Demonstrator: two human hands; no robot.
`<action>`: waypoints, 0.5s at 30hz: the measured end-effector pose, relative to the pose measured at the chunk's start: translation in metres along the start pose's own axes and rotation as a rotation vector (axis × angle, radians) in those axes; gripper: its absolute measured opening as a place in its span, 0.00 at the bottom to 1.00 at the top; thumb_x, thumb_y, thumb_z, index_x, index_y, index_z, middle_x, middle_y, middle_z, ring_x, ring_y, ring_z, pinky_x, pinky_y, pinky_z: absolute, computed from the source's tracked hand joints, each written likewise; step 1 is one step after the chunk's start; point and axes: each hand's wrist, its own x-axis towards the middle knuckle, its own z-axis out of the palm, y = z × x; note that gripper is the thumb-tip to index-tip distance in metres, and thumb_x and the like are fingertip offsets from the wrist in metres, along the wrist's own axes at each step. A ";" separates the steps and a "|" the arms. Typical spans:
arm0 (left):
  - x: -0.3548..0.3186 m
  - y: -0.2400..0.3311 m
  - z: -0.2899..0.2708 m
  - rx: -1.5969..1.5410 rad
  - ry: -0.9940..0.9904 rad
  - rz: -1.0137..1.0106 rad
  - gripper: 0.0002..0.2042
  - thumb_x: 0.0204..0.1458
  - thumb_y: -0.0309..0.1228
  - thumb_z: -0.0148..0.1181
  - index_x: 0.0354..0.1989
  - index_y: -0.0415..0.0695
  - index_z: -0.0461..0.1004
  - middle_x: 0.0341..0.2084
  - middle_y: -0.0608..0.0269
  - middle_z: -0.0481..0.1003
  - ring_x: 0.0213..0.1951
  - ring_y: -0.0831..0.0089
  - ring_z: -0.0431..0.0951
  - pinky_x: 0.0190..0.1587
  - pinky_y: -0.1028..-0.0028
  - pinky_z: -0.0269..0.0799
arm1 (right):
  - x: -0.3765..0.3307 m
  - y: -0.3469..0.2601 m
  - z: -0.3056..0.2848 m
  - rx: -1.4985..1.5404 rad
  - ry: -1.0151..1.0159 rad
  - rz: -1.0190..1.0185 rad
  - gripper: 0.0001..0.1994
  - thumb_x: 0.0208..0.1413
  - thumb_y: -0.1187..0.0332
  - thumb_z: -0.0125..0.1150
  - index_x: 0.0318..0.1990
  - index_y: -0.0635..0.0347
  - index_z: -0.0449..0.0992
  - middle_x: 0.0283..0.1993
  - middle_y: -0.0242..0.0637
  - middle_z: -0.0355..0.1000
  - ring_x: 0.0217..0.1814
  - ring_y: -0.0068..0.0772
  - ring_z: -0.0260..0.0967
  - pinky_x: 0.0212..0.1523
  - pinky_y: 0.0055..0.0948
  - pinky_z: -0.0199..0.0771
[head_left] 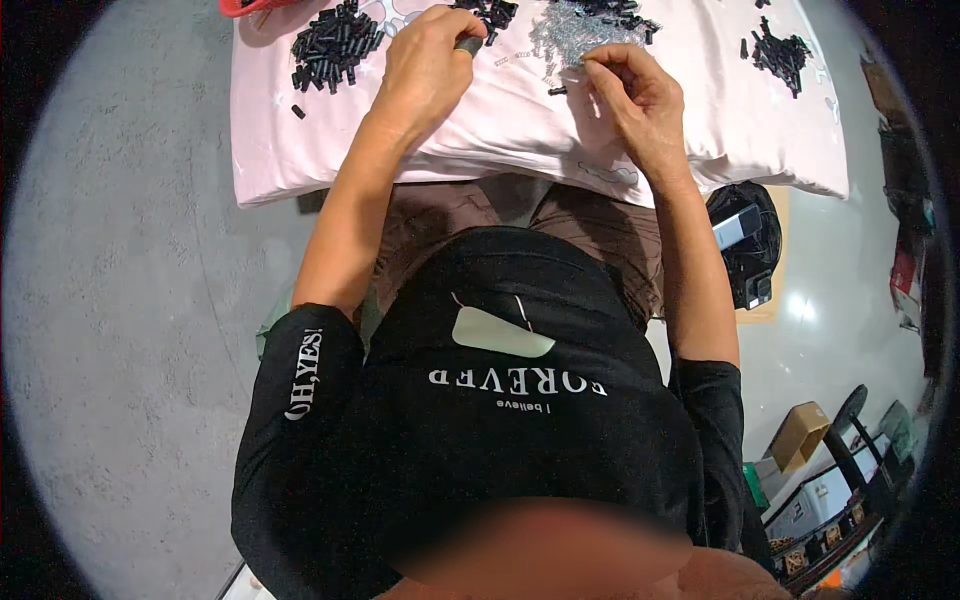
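My left hand (428, 72) is closed over the pink cloth, with a small dark cylindrical piece (468, 45) showing at its fingertips. Just beyond it lies a heap of small black parts (490, 12), and to its left a larger pile of short black tubes (335, 45). My right hand (645, 100) pinches thumb and forefinger together at the near edge of a pile of small silver springs (570, 35). Whatever sits in that pinch is too small to make out. One loose black piece (558, 91) rests between the hands, near the springs.
Pink patterned cloth (270, 160) covers the work surface. Another pile of black parts (782, 55) lies at the right, and a red basket (240, 8) stands at the far left corner. A black bag (745, 255) is below the right edge.
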 end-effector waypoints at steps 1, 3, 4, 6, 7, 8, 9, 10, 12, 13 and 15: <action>0.007 0.006 0.003 -0.198 0.110 0.169 0.06 0.49 0.17 0.54 0.34 0.36 0.76 0.30 0.48 0.75 0.36 0.52 0.77 0.41 0.63 0.72 | 0.000 0.000 -0.001 0.016 0.002 0.011 0.07 0.59 0.71 0.64 0.41 0.64 0.80 0.31 0.29 0.77 0.32 0.15 0.72 0.35 0.19 0.73; 0.012 0.020 0.004 -0.004 0.007 -0.040 0.06 0.49 0.18 0.55 0.34 0.37 0.76 0.31 0.48 0.75 0.36 0.51 0.77 0.41 0.62 0.72 | -0.001 0.000 -0.002 0.032 0.007 0.022 0.07 0.59 0.71 0.64 0.41 0.65 0.80 0.31 0.29 0.77 0.33 0.15 0.72 0.35 0.19 0.73; 0.017 0.031 0.002 0.194 -0.093 -0.250 0.05 0.49 0.18 0.55 0.34 0.37 0.76 0.31 0.48 0.75 0.37 0.49 0.76 0.41 0.60 0.72 | -0.001 0.000 -0.002 0.048 0.009 0.028 0.06 0.59 0.72 0.64 0.41 0.65 0.80 0.32 0.29 0.77 0.33 0.15 0.72 0.36 0.19 0.74; 0.020 0.039 0.003 0.184 -0.110 -0.256 0.05 0.49 0.18 0.56 0.34 0.37 0.76 0.31 0.48 0.75 0.37 0.49 0.76 0.41 0.60 0.72 | -0.001 0.000 -0.003 0.064 0.014 0.034 0.06 0.59 0.72 0.64 0.41 0.65 0.80 0.32 0.29 0.77 0.33 0.15 0.72 0.36 0.19 0.74; 0.021 0.041 0.002 0.178 -0.122 -0.267 0.05 0.49 0.18 0.56 0.34 0.38 0.76 0.31 0.48 0.75 0.37 0.49 0.76 0.41 0.60 0.72 | -0.001 0.000 -0.003 0.062 0.011 0.031 0.06 0.59 0.72 0.64 0.41 0.65 0.80 0.32 0.29 0.77 0.34 0.15 0.73 0.37 0.19 0.74; 0.017 0.031 0.004 0.181 -0.118 -0.268 0.05 0.49 0.18 0.56 0.34 0.38 0.76 0.31 0.48 0.75 0.37 0.49 0.76 0.41 0.60 0.72 | 0.000 -0.001 -0.002 0.060 0.006 0.027 0.06 0.59 0.72 0.64 0.41 0.65 0.80 0.33 0.29 0.78 0.34 0.15 0.73 0.38 0.19 0.75; 0.011 0.014 0.007 0.064 -0.024 -0.041 0.05 0.49 0.19 0.56 0.34 0.38 0.76 0.31 0.48 0.75 0.37 0.49 0.76 0.42 0.60 0.72 | 0.000 -0.002 -0.001 0.062 0.003 0.024 0.06 0.59 0.72 0.64 0.41 0.65 0.80 0.33 0.29 0.78 0.34 0.15 0.73 0.38 0.19 0.75; 0.015 0.019 0.006 -0.059 0.063 0.186 0.05 0.50 0.19 0.57 0.34 0.38 0.76 0.30 0.48 0.74 0.37 0.49 0.76 0.42 0.60 0.72 | 0.000 -0.003 -0.002 0.059 0.000 0.041 0.06 0.59 0.72 0.64 0.41 0.65 0.80 0.33 0.29 0.78 0.35 0.16 0.73 0.38 0.19 0.75; 0.020 0.031 0.002 0.066 -0.066 -0.026 0.05 0.49 0.18 0.55 0.34 0.37 0.76 0.31 0.47 0.75 0.37 0.49 0.76 0.42 0.60 0.72 | 0.001 -0.001 -0.004 0.054 0.000 0.060 0.06 0.59 0.72 0.65 0.41 0.65 0.80 0.33 0.30 0.78 0.35 0.16 0.74 0.39 0.19 0.75; 0.025 0.042 -0.003 0.197 -0.188 -0.241 0.06 0.49 0.18 0.54 0.34 0.37 0.76 0.31 0.47 0.75 0.38 0.49 0.76 0.42 0.60 0.71 | 0.001 -0.001 -0.004 0.071 0.003 0.062 0.06 0.59 0.73 0.65 0.41 0.65 0.80 0.34 0.30 0.78 0.36 0.16 0.74 0.39 0.19 0.76; 0.029 0.038 -0.001 0.187 -0.147 -0.239 0.07 0.48 0.17 0.53 0.34 0.37 0.77 0.31 0.47 0.75 0.38 0.49 0.76 0.43 0.60 0.71 | 0.001 0.001 -0.003 0.087 0.007 0.064 0.06 0.59 0.73 0.65 0.41 0.65 0.80 0.34 0.30 0.79 0.36 0.16 0.74 0.40 0.19 0.76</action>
